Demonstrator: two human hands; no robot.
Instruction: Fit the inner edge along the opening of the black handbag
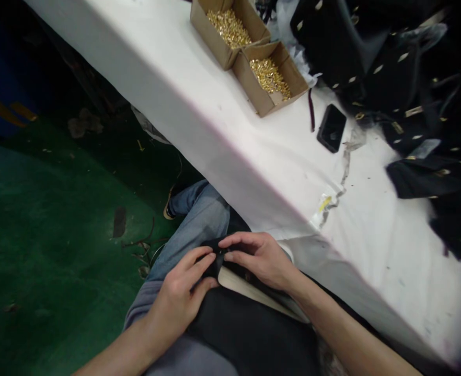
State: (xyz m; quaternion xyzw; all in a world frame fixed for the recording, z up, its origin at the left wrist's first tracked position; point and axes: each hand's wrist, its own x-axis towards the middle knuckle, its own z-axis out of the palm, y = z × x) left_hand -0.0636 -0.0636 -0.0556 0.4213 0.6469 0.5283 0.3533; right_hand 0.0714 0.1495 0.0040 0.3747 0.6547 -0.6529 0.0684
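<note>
While both hands work low over the lap, a black leather piece point(230, 292) lies across the person's thighs, below the table's near edge. A pale lining or edge strip shows along its upper side, and the dark top end is bunched up between the fingertips. The left hand point(179, 297) has its fingers closed down on that end, pressing it from the near side. The right hand point(260, 258) curls over it from the far side, thumb and forefinger pinched together on a small dark bit I cannot make out; whether a gold fitting sits between them is hidden.

On the white table point(222, 130) beyond stand two open cardboard boxes point(250, 83) of small gold hardware, then a black phone point(331, 128), with a heap of black bags point(414, 89) at the far right.

My judgement: the piece rests on a sloping lap with nothing under it, so a loosened pinch could let it slide toward the green floor point(38, 250), and anything small dropped there would be hard to find.
</note>
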